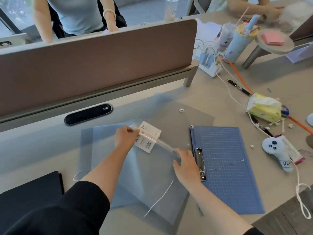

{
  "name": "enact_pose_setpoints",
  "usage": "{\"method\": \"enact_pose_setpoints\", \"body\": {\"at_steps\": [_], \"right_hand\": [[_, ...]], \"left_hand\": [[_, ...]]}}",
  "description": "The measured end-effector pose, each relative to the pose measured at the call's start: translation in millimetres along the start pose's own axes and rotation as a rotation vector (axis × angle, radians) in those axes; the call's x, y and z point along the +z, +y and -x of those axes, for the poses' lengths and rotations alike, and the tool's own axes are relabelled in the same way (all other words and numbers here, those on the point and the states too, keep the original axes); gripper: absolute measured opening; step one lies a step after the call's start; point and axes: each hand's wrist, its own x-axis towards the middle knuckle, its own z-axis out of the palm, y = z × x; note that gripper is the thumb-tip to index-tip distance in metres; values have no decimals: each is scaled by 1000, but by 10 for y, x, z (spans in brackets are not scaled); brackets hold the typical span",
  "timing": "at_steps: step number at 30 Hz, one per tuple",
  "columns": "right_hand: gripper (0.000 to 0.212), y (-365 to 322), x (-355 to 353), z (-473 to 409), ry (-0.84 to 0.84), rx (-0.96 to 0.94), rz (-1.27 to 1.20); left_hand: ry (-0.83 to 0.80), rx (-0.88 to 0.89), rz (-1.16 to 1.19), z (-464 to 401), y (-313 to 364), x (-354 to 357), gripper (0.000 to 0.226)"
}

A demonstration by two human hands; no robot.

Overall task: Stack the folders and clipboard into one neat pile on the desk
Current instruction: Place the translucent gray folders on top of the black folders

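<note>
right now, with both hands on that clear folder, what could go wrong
The clear folder held by the left hand and right hand looks slippery, so it may slide off the blue sheets beneath. The white string lying across it could get trapped in the pile. The blue clipboard sits apart, and its metal clip may keep the stack from lying flat.

Desk [211, 99]: beige top, lit evenly | Divider [94, 65]: brown panel on grey rail, stood along desk's far edge | Cable port [88, 113]: black oval slot, set in desk below divider | Side table [274, 44]: small, round, grey, stood at far right | Floor [144, 12]: pale grey, beyond divider
</note>
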Motion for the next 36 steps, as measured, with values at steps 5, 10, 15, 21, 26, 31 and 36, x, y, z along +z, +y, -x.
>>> {"method": "enact_pose_setpoints", "body": {"at_steps": [5, 10, 15, 21, 26, 31, 36], "right_hand": [[37, -38, -4, 30, 12, -10, -41], [36, -75, -30, 106, 105, 11, -112], [47, -128, -87, 151, 229, 66, -74], [51, -281, -35, 221, 147, 155, -324], [35, -529, -69, 316, 263, 174, -608], [33, -750, -141, 355, 335, 207, -730], [24, -1001, -236, 468, 370, 93, -845]], "left_hand": [[-13, -18, 127, 116, -28, -97, 18], [25, 1, 317, 291, -57, -313, 9], [68, 34, 469, 431, -175, -611, 12], [140, 33, 569, 604, -378, -903, 15], [173, 60, 620, 786, -539, -1157, 18], [165, 90, 664, 974, -684, -1386, 10], [210, 151, 633, 1166, -771, -1609, 9]]}}
